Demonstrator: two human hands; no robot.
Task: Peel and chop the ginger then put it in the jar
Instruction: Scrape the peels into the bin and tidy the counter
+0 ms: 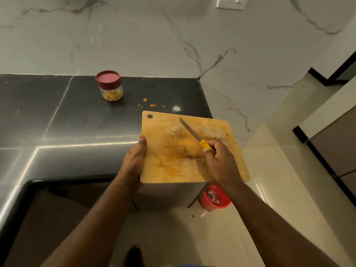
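Note:
A small clear jar [111, 92] with a dark red lid on it stands on the black counter and holds chopped ginger at its bottom. My left hand [134, 162] grips the left edge of a stained wooden cutting board [173, 160], held off the counter's right end above the floor. My right hand [219, 160] is closed on the yellow handle of a knife [189, 130], whose blade lies across the board pointing up and left. Only a few ginger scraps remain on the board.
Several ginger bits [152, 105] lie on the black counter [57, 116] between jar and board. A red bucket [213, 197] stands on the tiled floor below the board. A marble wall rises behind, with a socket [231, 2] at the top.

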